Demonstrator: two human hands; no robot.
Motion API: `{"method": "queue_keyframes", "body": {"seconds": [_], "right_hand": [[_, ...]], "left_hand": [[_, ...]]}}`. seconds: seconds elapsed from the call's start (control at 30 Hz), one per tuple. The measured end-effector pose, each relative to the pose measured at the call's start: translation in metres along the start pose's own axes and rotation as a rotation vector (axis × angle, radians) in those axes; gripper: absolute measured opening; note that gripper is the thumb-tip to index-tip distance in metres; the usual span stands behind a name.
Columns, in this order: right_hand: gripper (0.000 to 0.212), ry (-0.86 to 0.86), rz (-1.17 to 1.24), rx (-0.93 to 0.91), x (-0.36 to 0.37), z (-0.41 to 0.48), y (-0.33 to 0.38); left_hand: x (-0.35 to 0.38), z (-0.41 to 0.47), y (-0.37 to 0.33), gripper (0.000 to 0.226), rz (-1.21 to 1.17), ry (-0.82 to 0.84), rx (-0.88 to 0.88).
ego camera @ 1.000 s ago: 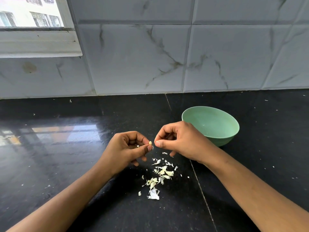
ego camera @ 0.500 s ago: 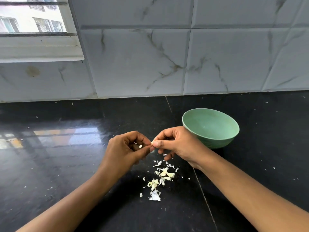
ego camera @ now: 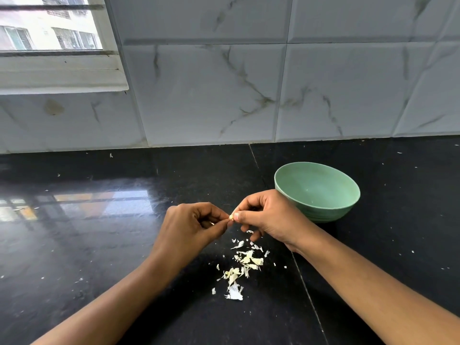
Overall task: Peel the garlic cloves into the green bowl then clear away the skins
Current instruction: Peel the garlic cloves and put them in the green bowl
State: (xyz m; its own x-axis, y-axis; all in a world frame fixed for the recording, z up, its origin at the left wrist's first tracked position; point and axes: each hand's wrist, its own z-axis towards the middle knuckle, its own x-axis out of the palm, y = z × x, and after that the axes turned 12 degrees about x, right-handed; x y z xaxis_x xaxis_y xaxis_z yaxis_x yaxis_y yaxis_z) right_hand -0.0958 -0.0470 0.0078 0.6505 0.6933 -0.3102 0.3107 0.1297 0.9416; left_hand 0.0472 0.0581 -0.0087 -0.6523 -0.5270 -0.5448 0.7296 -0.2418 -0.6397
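**Mia:** Where is the garlic clove point(ego camera: 231, 216)?

**Tom:** It is up in the air over the black counter point(ego camera: 99, 245), right between the two hands. It is small and pale.

**Mia:** What is the right hand point(ego camera: 268, 220) doing?

**Tom:** Its thumb and first finger pinch the clove tight. The thumb nail faces up. The other fingers curl under. The arm comes in from the near right corner.

**Mia:** And the left hand point(ego camera: 189, 227)?

**Tom:** Its thumb and first finger press together at the left end of the clove, so it pinches too. Its other fingers curl into the palm. A tiny pale bit peeks out from inside the curl, but I cannot tell what it is. That arm comes in from the near left.

**Mia:** Where is the green bowl point(ego camera: 321, 192)?

**Tom:** It sits on the counter, to the right and a bit farther away than the hands. The back of the right hand hides a bit of its near left rim.

**Mia:** And the skins point(ego camera: 242, 265)?

**Tom:** They lie in a little heap of white and yellow flakes on the counter, nearer than the hands. The heap is just left of a thin line in the counter.

**Mia:** What is behind?

**Tom:** A wall point(ego camera: 211, 95) of big pale tiles with grey streaks, and a window point(ego camera: 49, 33) at the far left. Its light shines on the left side of the counter.
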Motion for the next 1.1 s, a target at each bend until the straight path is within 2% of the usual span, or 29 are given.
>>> {"method": "queue_keyframes", "body": {"seconds": [0.3,0.47,0.57,0.7,0.87,1.0,1.1], "right_hand": [[0.012,-0.199,-0.237,-0.089,0.007,-0.001,-0.003],[0.01,-0.101,-0.143,-0.044,0.008,0.002,-0.005],[0.011,-0.03,-0.069,0.017,0.005,0.006,-0.008],[0.019,0.061,-0.151,0.074,0.007,0.006,-0.011],[0.009,0.001,-0.247,0.002,-0.005,0.005,-0.006],[0.015,-0.04,-0.202,-0.08,-0.017,0.003,0.002],[0.012,-0.035,-0.201,-0.115,-0.017,0.001,0.007]], "left_hand": [[0.002,-0.001,-0.001,0.018,0.066,0.027,0.035],[0.002,-0.001,0.0,0.017,0.029,0.026,0.027],[0.004,0.0,0.002,0.006,-0.134,0.026,-0.054],[0.004,0.003,0.0,0.017,-0.368,0.016,-0.157],[0.005,0.005,0.001,0.018,-0.484,0.009,-0.262],[0.006,0.005,0.0,0.023,-0.536,0.021,-0.319],[0.006,0.005,0.001,0.02,-0.527,0.036,-0.328]]}}
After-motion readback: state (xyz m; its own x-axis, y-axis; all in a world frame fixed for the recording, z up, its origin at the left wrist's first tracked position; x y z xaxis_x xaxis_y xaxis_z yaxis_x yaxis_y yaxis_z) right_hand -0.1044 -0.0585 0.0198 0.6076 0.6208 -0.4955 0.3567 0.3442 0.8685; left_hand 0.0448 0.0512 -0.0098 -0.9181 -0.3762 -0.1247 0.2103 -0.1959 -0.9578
